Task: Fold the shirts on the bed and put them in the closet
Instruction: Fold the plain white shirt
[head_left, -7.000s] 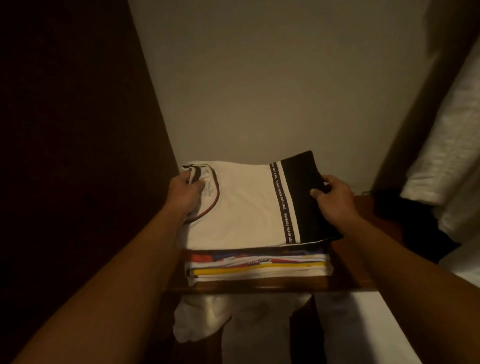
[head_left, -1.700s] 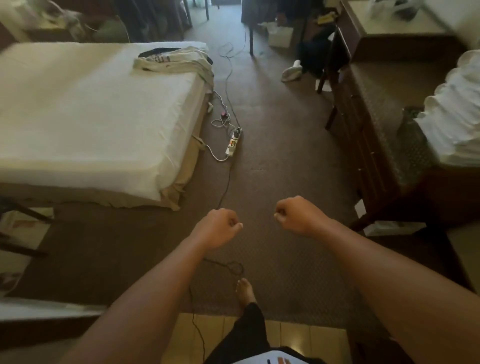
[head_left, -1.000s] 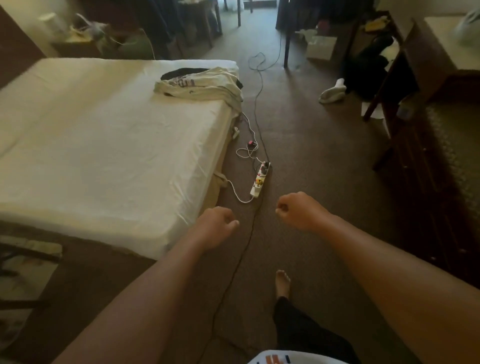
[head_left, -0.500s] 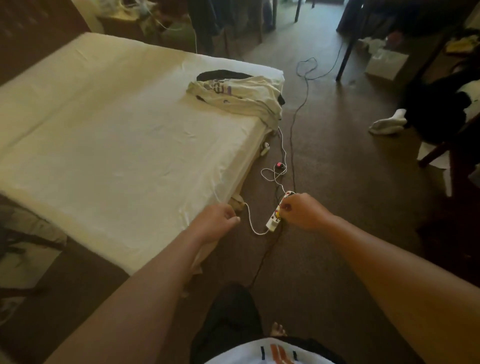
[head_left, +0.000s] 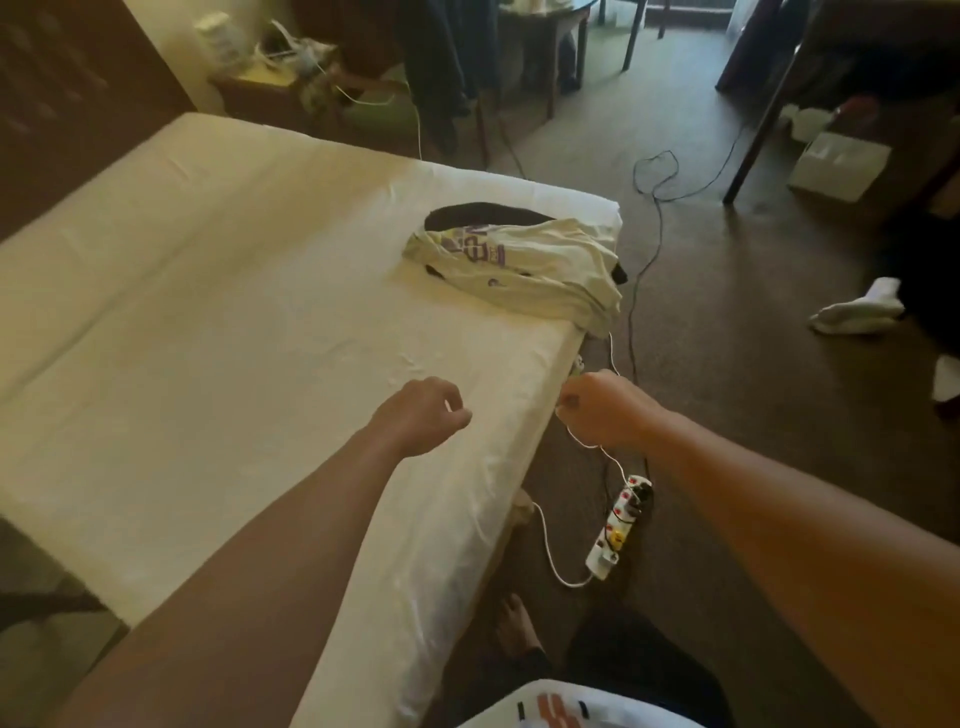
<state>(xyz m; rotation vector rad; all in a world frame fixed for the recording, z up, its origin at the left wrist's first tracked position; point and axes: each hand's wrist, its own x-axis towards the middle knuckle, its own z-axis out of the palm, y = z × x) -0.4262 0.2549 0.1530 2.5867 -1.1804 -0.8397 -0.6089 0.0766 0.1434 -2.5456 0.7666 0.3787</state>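
White power strip on brown carpet, white sock, cluttered nightstand

Our arms are bare to the elbow and beyond, with no sleeves, watch or rings showing on the left hand or the right hand. We wear dark trousers and a white top with orange and black markings. Our foot is bare.
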